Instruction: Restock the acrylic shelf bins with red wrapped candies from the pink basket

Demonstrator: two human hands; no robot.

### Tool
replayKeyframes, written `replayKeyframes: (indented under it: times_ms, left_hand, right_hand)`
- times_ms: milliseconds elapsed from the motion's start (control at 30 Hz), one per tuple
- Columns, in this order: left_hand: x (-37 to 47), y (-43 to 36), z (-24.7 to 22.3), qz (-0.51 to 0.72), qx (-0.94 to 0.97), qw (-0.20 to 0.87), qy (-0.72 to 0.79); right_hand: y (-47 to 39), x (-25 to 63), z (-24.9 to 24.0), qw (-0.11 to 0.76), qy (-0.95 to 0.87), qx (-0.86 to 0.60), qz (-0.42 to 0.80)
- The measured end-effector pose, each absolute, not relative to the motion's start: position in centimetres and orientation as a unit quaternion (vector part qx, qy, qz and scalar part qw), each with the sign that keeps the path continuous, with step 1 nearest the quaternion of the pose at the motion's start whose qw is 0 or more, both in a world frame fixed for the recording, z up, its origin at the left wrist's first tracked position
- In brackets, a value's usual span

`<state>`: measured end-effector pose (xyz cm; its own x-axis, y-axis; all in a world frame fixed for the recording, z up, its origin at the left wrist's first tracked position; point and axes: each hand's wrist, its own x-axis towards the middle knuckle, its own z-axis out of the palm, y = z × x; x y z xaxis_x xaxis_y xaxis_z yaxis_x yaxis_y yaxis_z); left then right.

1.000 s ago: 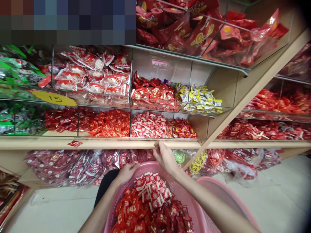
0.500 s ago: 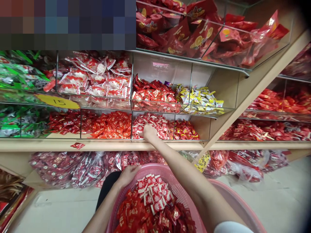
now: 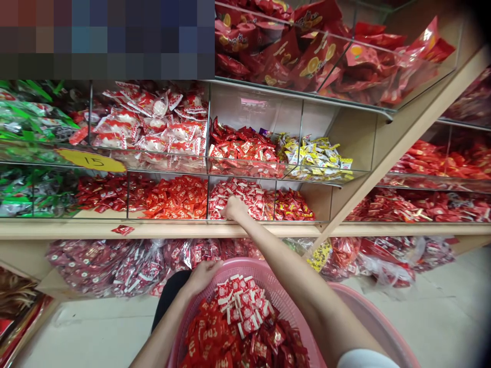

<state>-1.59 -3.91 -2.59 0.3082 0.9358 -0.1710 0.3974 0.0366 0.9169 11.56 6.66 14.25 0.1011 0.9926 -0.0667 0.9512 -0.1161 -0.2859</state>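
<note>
Here I am counting one left hand (image 3: pixel 205 277) and one right hand (image 3: pixel 235 208), two pink containers (image 3: pixel 362 314), one yellow label (image 3: pixel 92 160) and one loose wrapped candy (image 3: pixel 123 230). In the nearer container (image 3: pixel 240 265), three kinds of candy (image 3: pixel 245 306) are lying (their pieces are overlapping too much for exact counting).

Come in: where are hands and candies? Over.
Left hand at pink basket rim. Right hand at red-and-white candies, grip hidden. Nothing visibly blocking.

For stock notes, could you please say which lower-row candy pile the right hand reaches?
The red-and-white candy pile, right of the orange candies; only there is the right hand.
</note>
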Motion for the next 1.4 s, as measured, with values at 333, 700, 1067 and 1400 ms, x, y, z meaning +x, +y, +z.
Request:
replayKeyframes:
  times_ms: [333,700,1067,1400]
  left_hand:
    - [-1.7,-3.9,-2.5,0.264,0.649,0.493,0.516]
    - [-1.6,-3.7,-2.5,0.247,0.663,0.486,0.514]
    - [-1.5,-3.6,-3.1,0.252,0.662,0.475,0.522]
    - [-1.8,-3.4,-3.9,0.258,0.674,0.476,0.503]
  right_hand:
    - [7.1,15.0,14.9,0.093,-0.649,-0.7,0.284]
    - [2.2,18.5,16.8,0.301,-0.653,-0.559,0.413]
    - [-10.8,17.6,4.7,0.04,-0.862,-0.476,0.171]
    - [-13.1,15.1,0.6,-0.03,-0.877,-0.479,0.026]
